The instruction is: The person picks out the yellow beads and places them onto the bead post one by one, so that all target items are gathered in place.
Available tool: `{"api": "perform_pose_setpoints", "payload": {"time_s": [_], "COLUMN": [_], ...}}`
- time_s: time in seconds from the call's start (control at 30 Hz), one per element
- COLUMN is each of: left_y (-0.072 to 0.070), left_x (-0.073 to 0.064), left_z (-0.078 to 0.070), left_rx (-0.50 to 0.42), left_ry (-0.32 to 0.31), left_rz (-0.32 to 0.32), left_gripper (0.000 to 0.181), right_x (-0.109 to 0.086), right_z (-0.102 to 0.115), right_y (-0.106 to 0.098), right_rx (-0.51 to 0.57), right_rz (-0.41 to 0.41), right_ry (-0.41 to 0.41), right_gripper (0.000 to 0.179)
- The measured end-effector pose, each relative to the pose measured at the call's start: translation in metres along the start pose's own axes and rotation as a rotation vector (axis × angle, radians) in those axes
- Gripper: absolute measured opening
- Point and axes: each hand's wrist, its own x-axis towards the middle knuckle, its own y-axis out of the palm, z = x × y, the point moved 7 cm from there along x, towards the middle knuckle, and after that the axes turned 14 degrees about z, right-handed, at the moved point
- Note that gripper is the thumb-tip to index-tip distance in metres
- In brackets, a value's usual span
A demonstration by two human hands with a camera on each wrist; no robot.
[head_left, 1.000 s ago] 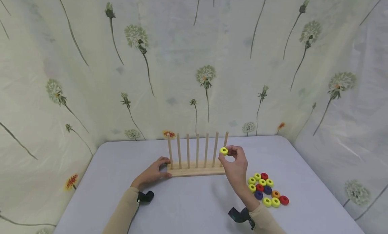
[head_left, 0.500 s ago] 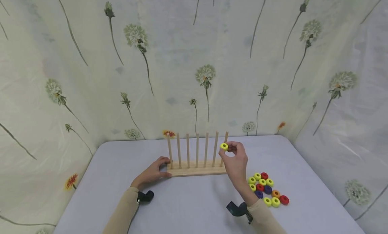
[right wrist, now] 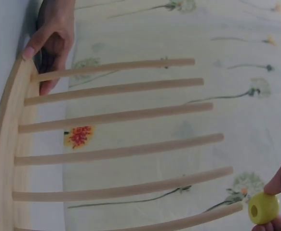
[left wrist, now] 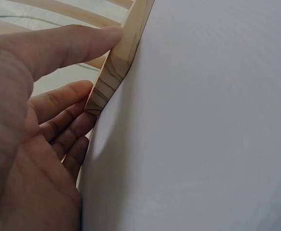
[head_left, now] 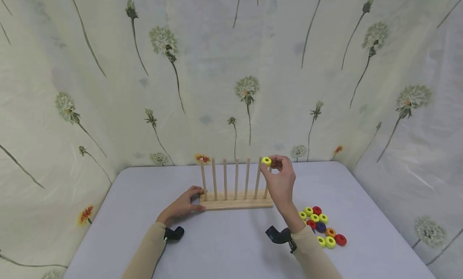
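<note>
Right of centre, a yellow ring raised to the peg tops

Toward the middle of the head view, the yellow ring point(head_left: 266, 162) is pinched between the thumb and fingers of the right hand point(head_left: 282, 180). It has risen since half a second ago, when it sat clearly below the tips of the pegs point(head_left: 236, 180); now it is level with them, just right of the sixth peg's top. Toward the lower right of the right wrist view, the ring's hole faces that peg's tip, with a narrow gap between.

Left of centre, the left hand point(head_left: 185, 202) grips the left end of the wooden base point(head_left: 236, 204) as before, thumb on the near edge and fingers at the far side. Seven pegs stand along the base.

At lower right of the head view lie loose yellow rings point(head_left: 330, 242), red rings point(head_left: 341, 240), an orange ring point(head_left: 330, 232) and a blue ring point(head_left: 320, 227). The raised right forearm, in a beige sleeve point(head_left: 312, 253), now covers more of this cluster's left edge. Both wrists carry black cameras point(head_left: 277, 234) over the pale table point(head_left: 224, 247).
</note>
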Motion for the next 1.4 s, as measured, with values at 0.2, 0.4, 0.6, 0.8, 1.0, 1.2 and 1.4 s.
{"api": "perform_pose_setpoints", "payload": {"time_s": [0.2, 0.4, 0.6, 0.8, 1.0, 1.2, 1.4], "left_y": [0.000, -0.001, 0.001, 0.002, 0.001, 0.001, 0.000], "left_x": [0.002, 0.001, -0.001, -0.002, -0.001, -0.001, -0.001], "left_z": [0.003, 0.001, 0.000, -0.002, -0.001, -0.002, -0.001], "left_rx": [0.003, 0.001, 0.011, 0.023, 0.026, 0.006, 0.021], "left_ry": [0.011, 0.019, 0.018, 0.009, 0.009, 0.009, 0.000], "left_rz": [0.000, -0.004, -0.001, 0.008, 0.000, 0.003, 0.003], "left_gripper": [0.068, 0.067, 0.067, 0.069, 0.068, 0.069, 0.069], "right_x": [0.014, 0.021, 0.021, 0.021, 0.022, 0.023, 0.023], "right_z": [0.011, 0.011, 0.009, 0.009, 0.010, 0.013, 0.015], "right_y": [-0.001, 0.001, 0.004, 0.005, 0.006, 0.008, 0.008], "right_rx": [-0.019, -0.002, 0.014, -0.001, -0.040, -0.091, -0.110], "right_rz": [0.005, 0.023, 0.025, 0.016, 0.026, 0.055, 0.072], "right_ry": [-0.020, 0.028, 0.058, 0.064, 0.070, 0.068, 0.092], "right_gripper": [0.026, 0.027, 0.025, 0.025, 0.025, 0.025, 0.025]}}
